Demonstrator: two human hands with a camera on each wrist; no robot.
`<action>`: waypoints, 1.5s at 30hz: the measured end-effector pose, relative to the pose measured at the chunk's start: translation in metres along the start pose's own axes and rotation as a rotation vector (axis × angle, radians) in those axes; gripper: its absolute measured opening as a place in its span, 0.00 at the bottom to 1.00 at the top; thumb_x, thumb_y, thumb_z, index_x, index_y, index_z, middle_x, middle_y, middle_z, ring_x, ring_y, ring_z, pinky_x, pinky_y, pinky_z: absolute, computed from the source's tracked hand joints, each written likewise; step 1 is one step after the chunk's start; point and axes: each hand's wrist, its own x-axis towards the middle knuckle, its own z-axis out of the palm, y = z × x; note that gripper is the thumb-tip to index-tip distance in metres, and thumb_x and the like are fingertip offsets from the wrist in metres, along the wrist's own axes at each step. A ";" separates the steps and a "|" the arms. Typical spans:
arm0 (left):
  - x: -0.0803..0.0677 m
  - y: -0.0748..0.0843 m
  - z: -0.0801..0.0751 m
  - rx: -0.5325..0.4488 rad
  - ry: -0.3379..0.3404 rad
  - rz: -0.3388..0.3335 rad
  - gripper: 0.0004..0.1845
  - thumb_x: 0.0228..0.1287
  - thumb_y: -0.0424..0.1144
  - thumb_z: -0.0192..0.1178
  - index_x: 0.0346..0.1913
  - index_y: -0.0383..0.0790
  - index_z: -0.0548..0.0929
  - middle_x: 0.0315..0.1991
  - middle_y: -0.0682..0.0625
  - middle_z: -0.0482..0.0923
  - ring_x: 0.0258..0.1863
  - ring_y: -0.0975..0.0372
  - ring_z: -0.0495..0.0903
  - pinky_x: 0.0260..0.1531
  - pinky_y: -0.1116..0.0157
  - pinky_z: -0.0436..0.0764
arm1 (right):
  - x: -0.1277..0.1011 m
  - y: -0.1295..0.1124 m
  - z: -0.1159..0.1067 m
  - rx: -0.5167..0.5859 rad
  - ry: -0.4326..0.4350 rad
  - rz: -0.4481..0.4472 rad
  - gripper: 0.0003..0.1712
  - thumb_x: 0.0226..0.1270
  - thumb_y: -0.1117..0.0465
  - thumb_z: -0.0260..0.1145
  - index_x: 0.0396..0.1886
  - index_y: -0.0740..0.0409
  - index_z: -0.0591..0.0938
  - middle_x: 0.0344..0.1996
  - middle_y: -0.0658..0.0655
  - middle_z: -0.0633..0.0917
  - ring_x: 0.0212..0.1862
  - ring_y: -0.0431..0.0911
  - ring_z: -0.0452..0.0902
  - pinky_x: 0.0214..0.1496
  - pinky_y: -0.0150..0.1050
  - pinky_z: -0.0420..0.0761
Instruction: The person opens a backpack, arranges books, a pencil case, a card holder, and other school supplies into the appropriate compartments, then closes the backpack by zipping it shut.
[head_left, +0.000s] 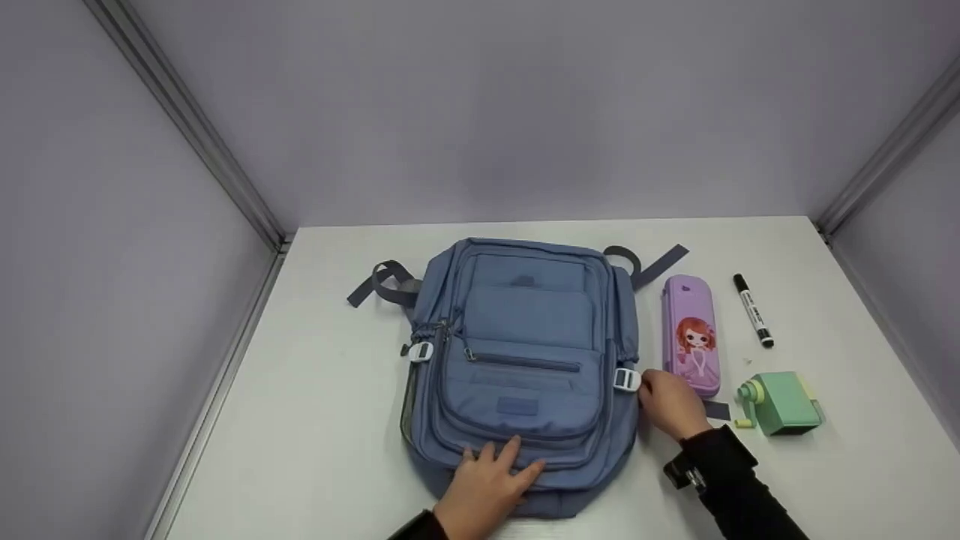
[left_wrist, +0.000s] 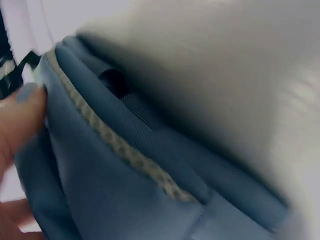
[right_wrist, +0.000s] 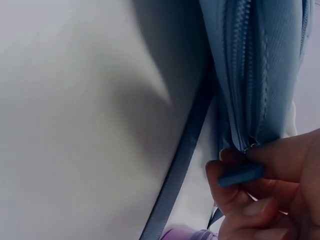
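The left hand lies spread on the blue backpack beneath it; the right hand pinches a zipper pull. Slack fabric could jam the zipper; a careless swing might knock the purple pencil case just beside that hand.

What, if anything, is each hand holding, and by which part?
The right hand pinches the backpack by a blue zipper pull at its side. The left hand rests on the backpack's lower front, with no clear grip.
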 end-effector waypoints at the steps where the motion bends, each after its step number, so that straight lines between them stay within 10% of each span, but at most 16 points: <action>1: 0.003 0.001 0.001 0.005 -0.032 -0.011 0.28 0.61 0.53 0.68 0.65 0.64 0.77 0.57 0.44 0.80 0.40 0.51 0.86 0.28 0.51 0.87 | 0.000 0.000 0.001 -0.016 -0.002 -0.004 0.09 0.66 0.67 0.59 0.28 0.64 0.81 0.23 0.58 0.82 0.26 0.48 0.75 0.29 0.45 0.73; 14: 0.022 0.004 0.004 -0.167 -0.399 -0.170 0.28 0.67 0.38 0.61 0.66 0.69 0.75 0.69 0.45 0.73 0.49 0.47 0.85 0.36 0.46 0.86 | -0.034 0.002 0.001 -0.132 -0.005 -0.031 0.09 0.64 0.65 0.64 0.23 0.59 0.80 0.22 0.57 0.82 0.26 0.51 0.79 0.28 0.48 0.74; 27: 0.018 0.002 0.002 -0.179 -0.380 -0.169 0.29 0.67 0.37 0.60 0.67 0.68 0.74 0.70 0.44 0.73 0.49 0.47 0.86 0.36 0.47 0.87 | -0.099 -0.032 0.007 -0.090 -0.141 0.076 0.09 0.64 0.66 0.65 0.23 0.56 0.81 0.21 0.51 0.76 0.25 0.41 0.70 0.29 0.40 0.71; 45: 0.015 0.006 0.007 -0.176 -0.292 -0.192 0.30 0.63 0.32 0.63 0.64 0.66 0.78 0.68 0.43 0.75 0.48 0.46 0.86 0.36 0.46 0.86 | -0.122 -0.071 0.037 -0.005 -0.159 -0.124 0.09 0.62 0.66 0.67 0.24 0.56 0.77 0.23 0.49 0.73 0.25 0.40 0.69 0.27 0.37 0.70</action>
